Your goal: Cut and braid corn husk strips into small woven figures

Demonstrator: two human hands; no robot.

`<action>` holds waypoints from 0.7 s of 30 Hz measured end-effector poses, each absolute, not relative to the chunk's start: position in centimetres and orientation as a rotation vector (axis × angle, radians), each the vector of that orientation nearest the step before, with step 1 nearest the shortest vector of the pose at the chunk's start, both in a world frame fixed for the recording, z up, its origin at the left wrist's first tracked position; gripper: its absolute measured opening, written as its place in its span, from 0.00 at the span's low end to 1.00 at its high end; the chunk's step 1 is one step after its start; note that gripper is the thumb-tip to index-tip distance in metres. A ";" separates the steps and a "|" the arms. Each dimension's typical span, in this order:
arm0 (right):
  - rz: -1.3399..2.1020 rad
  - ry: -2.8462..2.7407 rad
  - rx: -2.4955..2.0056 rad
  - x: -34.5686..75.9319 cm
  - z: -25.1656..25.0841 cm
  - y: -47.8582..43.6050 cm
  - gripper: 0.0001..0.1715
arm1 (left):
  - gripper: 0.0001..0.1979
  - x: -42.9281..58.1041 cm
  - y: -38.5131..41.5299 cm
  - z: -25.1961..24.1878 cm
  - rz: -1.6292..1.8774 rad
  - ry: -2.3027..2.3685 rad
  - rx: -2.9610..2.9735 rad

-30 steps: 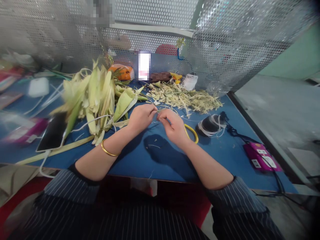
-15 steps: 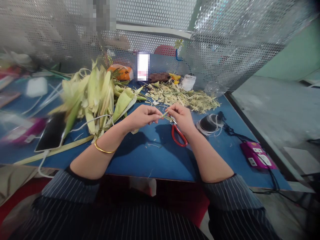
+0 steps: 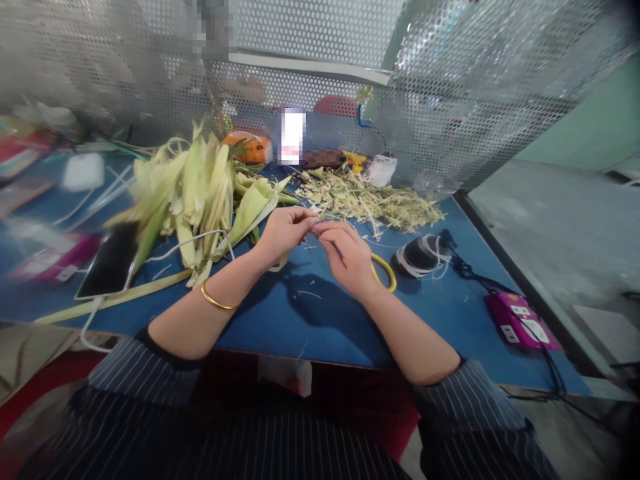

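Note:
My left hand [image 3: 286, 232] and my right hand [image 3: 349, 259] meet above the middle of the blue table, fingertips almost touching. Both are closed in a pinch. What lies between the fingertips is too small and too covered to name. Just behind my right hand, a yellow loop handle [image 3: 384, 272] shows; the rest of that tool is hidden. Left of my left hand lies a heap of pale green corn husks [image 3: 200, 193]. A pile of shredded husk [image 3: 370, 197] spreads beyond my hands.
A dark spool wound with white thread [image 3: 423, 257] stands to the right, near a purple box [image 3: 520, 320] with black cords. A phone [image 3: 109, 260] with a white cable lies left. An orange packet [image 3: 250, 148] sits at the back, before a perforated metal screen [image 3: 310, 40].
The pale green strip that showed between my fingertips is now hidden. My right hand has turned and moved slightly left and down. A red scissors handle is out of sight; the yellow loop shows.

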State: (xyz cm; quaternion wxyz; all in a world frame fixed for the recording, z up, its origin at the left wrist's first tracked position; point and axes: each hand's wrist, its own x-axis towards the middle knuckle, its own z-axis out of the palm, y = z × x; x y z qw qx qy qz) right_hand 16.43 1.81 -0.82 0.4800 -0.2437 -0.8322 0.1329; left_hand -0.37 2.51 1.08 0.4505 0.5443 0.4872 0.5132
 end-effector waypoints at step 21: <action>0.349 -2.050 -0.820 18.0 0.9 2.7 0.09 | 0.09 -1.3 1.7 1.8 0.723 1.188 2.206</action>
